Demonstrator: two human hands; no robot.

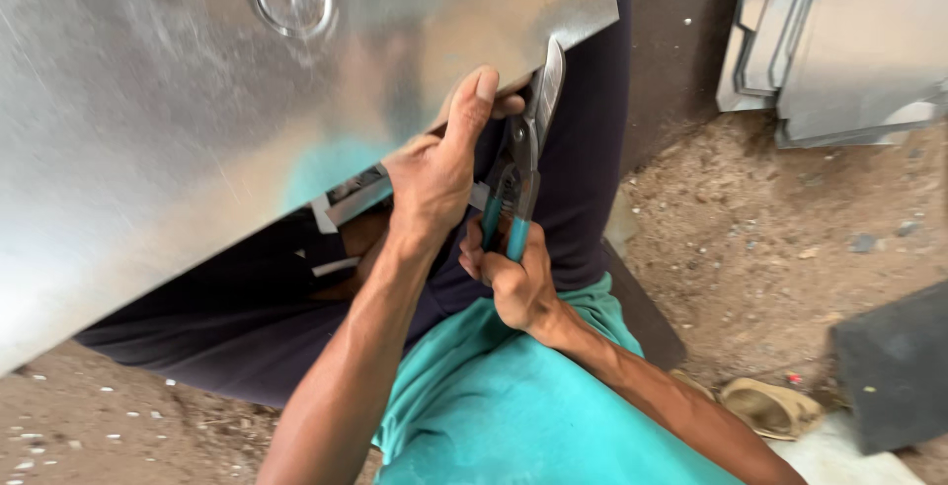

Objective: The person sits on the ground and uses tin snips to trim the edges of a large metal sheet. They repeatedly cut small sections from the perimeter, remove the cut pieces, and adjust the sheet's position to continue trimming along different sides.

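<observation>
The left hand [430, 174] grips the metal sheet's [197, 100] lower edge. At five o'clock, the right hand [513, 282] clenches snips [523, 164], probably mid-cut; next squeeze needs steady alignment.

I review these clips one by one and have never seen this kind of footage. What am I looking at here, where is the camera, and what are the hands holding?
There is no machine here: a person works with two bare hands, and the single camera sits on that person's head, looking down. The left hand grips the lower edge of a large shiny metal sheet, thumb up on its face. The right hand squeezes the teal handles of a pair of tin snips, whose blades meet the sheet's edge near its corner. Below are the person's teal shirt and dark trousers. The ground is bare dirt, with folded metal pieces at the upper right, a dark block and a sandal at the lower right.
</observation>
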